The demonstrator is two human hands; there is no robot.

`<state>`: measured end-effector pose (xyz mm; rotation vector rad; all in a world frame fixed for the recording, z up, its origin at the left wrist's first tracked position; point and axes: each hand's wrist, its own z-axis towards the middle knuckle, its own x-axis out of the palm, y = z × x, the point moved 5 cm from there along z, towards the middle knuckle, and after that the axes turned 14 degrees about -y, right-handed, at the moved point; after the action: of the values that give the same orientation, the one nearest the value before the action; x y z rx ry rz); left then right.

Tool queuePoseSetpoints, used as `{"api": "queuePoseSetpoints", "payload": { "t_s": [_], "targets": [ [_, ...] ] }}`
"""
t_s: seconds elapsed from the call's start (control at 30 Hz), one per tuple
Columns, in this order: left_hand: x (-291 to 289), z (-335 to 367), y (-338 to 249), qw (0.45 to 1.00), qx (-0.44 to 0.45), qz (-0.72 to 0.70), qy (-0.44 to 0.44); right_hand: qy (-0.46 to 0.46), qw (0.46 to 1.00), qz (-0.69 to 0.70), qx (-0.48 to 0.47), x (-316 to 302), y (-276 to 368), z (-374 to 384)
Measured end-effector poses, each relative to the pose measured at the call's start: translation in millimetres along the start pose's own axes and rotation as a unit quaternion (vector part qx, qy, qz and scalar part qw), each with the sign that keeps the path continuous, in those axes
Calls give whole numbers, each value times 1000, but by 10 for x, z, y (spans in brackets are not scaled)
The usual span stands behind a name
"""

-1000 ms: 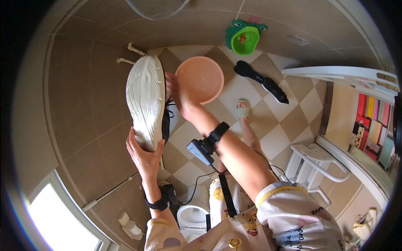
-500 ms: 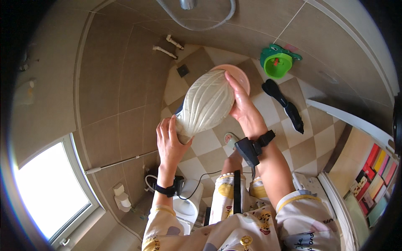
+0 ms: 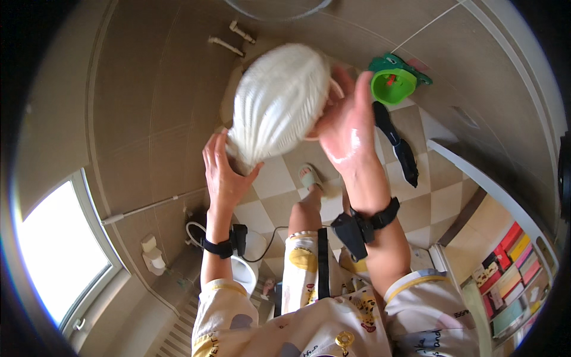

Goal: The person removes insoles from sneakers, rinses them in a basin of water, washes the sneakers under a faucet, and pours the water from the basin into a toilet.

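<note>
The left hand (image 3: pixel 225 172) grips the narrow heel end of a white ribbed shoe sole (image 3: pixel 278 101), fingers curled around it. The right hand (image 3: pixel 348 125) is spread wide, its wet palm pressed against the sole's broad end. Beyond the right hand's fingertips lies a green plastic potty (image 3: pixel 392 83).

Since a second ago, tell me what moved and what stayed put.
The white shoe was swung from upright, sole facing the camera, to tilted up and right, covering most of the pink basin. The right hand shifted to its right side. The left hand still grips its lower end.
</note>
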<state>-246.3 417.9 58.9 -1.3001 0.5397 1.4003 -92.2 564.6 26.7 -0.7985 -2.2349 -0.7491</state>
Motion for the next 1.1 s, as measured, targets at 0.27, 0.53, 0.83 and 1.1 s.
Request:
{"api": "queuePoseSetpoints", "payload": {
  "t_s": [0.27, 0.53, 0.83, 1.1],
  "targets": [
    [189, -37, 383, 986, -164, -30, 25, -56, 962, 94, -249, 237, 591, -373],
    [227, -73, 353, 988, -144, -35, 40, -12, 961, 94, -261, 246, 565, -510],
    [234, -35, 358, 989, -135, -51, 40, 34, 961, 91, -259, 284, 521, -645],
    [166, -47, 386, 985, -159, -59, 26, -143, 968, -33, -202, -177, 0, -179]
  ]
}}
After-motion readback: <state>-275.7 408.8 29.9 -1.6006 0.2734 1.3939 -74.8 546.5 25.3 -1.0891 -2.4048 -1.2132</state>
